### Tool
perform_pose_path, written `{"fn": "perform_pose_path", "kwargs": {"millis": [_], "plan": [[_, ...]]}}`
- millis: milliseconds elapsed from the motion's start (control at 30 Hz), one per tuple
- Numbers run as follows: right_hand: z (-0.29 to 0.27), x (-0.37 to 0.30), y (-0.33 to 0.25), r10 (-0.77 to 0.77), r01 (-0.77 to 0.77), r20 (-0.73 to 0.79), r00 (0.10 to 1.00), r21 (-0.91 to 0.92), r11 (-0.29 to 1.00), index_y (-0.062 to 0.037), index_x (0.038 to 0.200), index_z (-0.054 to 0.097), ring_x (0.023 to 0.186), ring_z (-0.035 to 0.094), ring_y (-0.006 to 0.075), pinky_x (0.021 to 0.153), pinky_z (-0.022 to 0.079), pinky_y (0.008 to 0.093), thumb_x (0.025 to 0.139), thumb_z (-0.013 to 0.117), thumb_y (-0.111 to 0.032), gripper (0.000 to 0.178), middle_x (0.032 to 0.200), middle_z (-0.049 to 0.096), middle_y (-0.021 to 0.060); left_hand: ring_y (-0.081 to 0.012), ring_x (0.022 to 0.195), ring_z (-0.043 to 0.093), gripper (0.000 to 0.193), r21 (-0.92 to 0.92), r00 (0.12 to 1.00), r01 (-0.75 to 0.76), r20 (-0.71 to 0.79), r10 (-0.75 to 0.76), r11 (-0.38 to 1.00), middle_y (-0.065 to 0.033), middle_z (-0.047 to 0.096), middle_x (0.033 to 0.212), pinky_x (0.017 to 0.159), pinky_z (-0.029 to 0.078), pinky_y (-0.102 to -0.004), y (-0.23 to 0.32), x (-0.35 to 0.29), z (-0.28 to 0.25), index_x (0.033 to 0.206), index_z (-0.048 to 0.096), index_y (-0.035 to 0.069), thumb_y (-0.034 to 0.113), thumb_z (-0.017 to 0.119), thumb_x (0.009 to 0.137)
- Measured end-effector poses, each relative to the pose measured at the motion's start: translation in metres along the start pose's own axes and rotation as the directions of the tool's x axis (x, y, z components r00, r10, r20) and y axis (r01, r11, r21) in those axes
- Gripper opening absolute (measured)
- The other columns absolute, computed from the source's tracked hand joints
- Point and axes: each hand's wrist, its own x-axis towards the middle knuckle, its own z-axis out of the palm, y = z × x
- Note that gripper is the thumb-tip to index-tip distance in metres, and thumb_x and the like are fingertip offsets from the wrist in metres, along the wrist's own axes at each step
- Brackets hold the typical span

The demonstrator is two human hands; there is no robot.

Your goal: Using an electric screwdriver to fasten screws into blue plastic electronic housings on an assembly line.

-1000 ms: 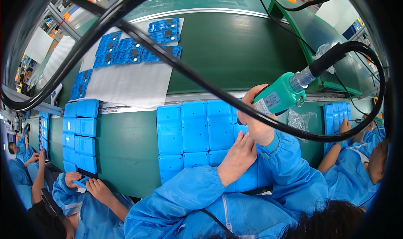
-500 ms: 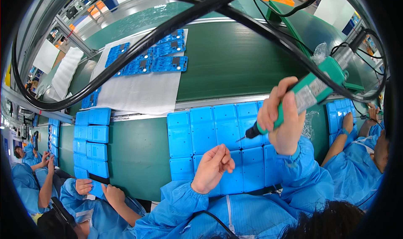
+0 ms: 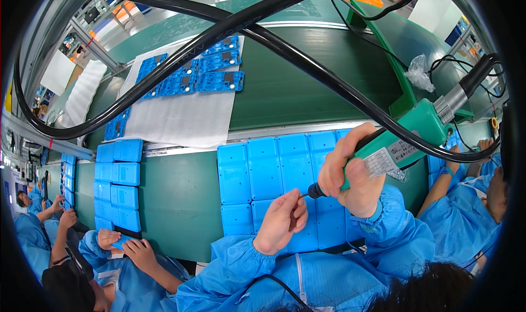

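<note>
My right hand (image 3: 353,172) is wrapped round a green electric screwdriver (image 3: 402,147) with a black nose, tilted so that its bit points left. At the tip of that bit is my left hand (image 3: 282,221), its thumb and forefinger pinched together; whatever is between them is too small to make out. Beneath both hands, blue plastic covers (image 3: 263,167) with small holes lie in two rows on the green bench.
Thick black cables (image 3: 323,82) cross overhead. Beyond a metal rail, blue housings with circuit boards (image 3: 219,82) rest on white foam sheet (image 3: 186,117). More blue covers (image 3: 125,175) are stacked left, beside a co-worker's hands (image 3: 139,254). Another person's arm (image 3: 438,183) is at right.
The screwdriver has come down and left, its bit meeting my left fingertips. My left hand has shifted slightly right. The co-worker at left has moved their hands around a blue part.
</note>
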Motion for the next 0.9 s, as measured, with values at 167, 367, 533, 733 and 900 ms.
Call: {"fn": "perform_pose_path", "kwargs": {"millis": [167, 367, 533, 733, 900], "plan": [[-0.011, -0.001, 0.006, -0.029, 0.027, 0.019, 0.999, 0.069, 0.997, 0.0008, 0.093, 0.039, 0.045, 0.047, 0.0100, 0.040, 0.038, 0.0231, 0.082, 0.061, -0.020, 0.032, 0.058, 0.048, 0.0059, -0.0104, 0.047, 0.040, 0.029, 0.055, 0.996, 0.079, -0.040, -0.077, 0.995, -0.0016, 0.041, 0.059, 0.041, 0.030, -0.0223, 0.012, -0.005, 0.013, 0.086, 0.049, 0.005, 0.031, 0.038, 0.093], [-0.030, 0.015, 0.026, -0.061, 0.043, -0.129, 0.990, -0.136, 0.990, -0.0012, 0.095, 0.039, 0.045, 0.045, 0.0105, 0.040, 0.036, 0.0230, 0.083, 0.058, -0.014, 0.026, 0.058, 0.047, 0.0055, -0.0202, 0.080, 0.050, 0.031, 0.973, 0.814, -0.229, 0.210, 0.541, -0.032, -0.0076, 0.054, 0.089, 0.069, 0.041, -0.0311, 0.000, -0.003, 0.007, 0.106, 0.054, 0.004, 0.027, 0.052, 0.085], [-0.036, 0.019, 0.039, -0.052, 0.013, -0.138, 0.989, -0.275, 0.961, 0.0011, 0.095, 0.040, 0.046, 0.045, 0.0103, 0.041, 0.035, 0.0227, 0.085, 0.056, -0.016, 0.026, 0.056, 0.045, 0.0043, -0.0308, 0.116, 0.036, 0.036, 0.820, 0.763, -0.102, 0.428, 0.485, -0.564, -0.0084, 0.047, 0.120, 0.099, 0.023, -0.0487, -0.005, 0.005, 0.001, 0.112, 0.054, 0.004, 0.020, 0.057, 0.079], [-0.045, 0.018, 0.048, 0.032, -0.068, -0.171, 0.985, -0.213, 0.975, -0.0039, 0.088, 0.047, 0.056, 0.050, 0.0065, 0.046, 0.042, 0.0183, 0.077, 0.064, -0.005, 0.020, 0.071, 0.047, 0.0017, -0.0316, 0.121, 0.033, 0.037, 0.818, 0.786, -0.107, 0.418, 0.456, -0.565, -0.0096, 0.045, 0.123, 0.101, 0.017, -0.0544, -0.006, 0.007, -0.001, 0.113, 0.054, 0.004, 0.021, 0.057, 0.080], [-0.043, 0.016, 0.053, 0.030, -0.097, -0.219, 0.975, -0.300, 0.949, -0.0034, 0.087, 0.051, 0.063, 0.050, 0.0066, 0.057, 0.041, 0.0192, 0.074, 0.068, -0.004, 0.022, 0.074, 0.052, 0.0012, -0.0267, 0.118, 0.038, 0.039, 0.819, 0.792, -0.101, 0.410, 0.453, -0.565, -0.0100, 0.046, 0.122, 0.101, 0.019, -0.0530, -0.008, 0.008, -0.002, 0.113, 0.053, 0.003, 0.020, 0.058, 0.079]]}}
